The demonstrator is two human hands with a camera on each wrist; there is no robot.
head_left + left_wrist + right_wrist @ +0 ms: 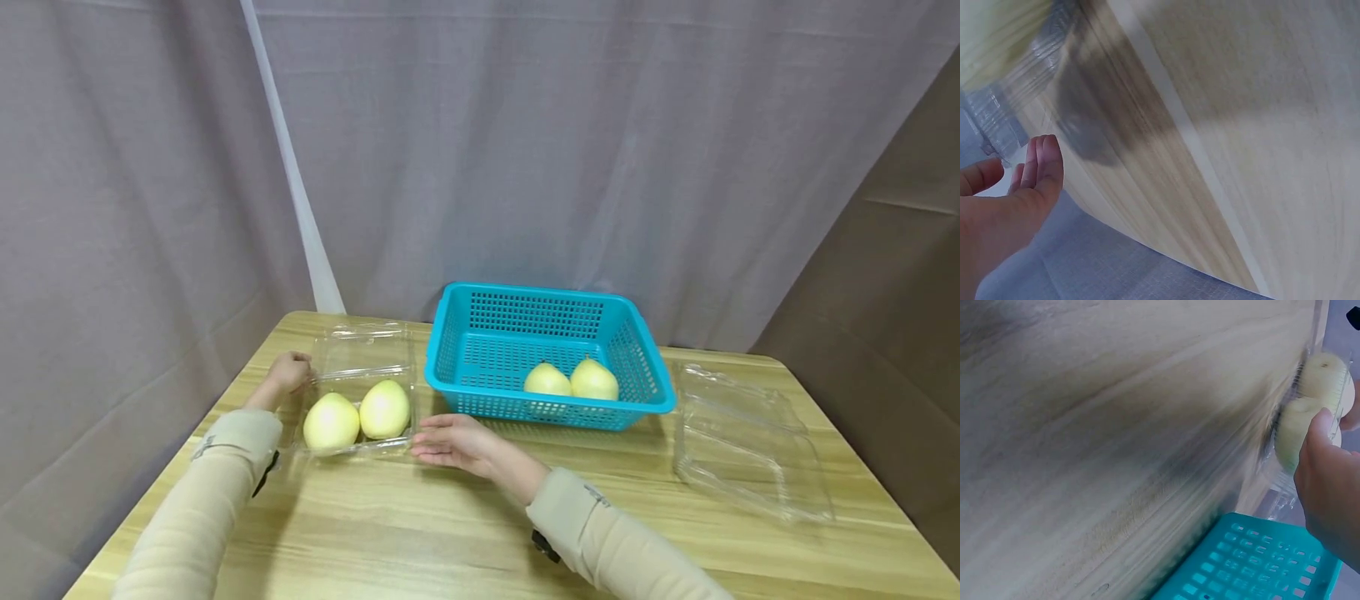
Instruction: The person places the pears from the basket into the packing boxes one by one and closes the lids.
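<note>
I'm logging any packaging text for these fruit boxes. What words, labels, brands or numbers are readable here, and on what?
No text is readable.
Left sleeve: a small dark mark, too small to read.
Right sleeve: a small dark mark, too small to read.
Clear box, blue basket, pears: no labels visible.

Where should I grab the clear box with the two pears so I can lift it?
Probably grip the clear box by its two short ends, one hand each side, fingers under the rim. Its thin plastic bends, and the pears weigh down the middle.

Clear plastic clamshell box (360, 367), lid open, two pale yellow pears (358, 415) side by side inside, table's left.
</note>
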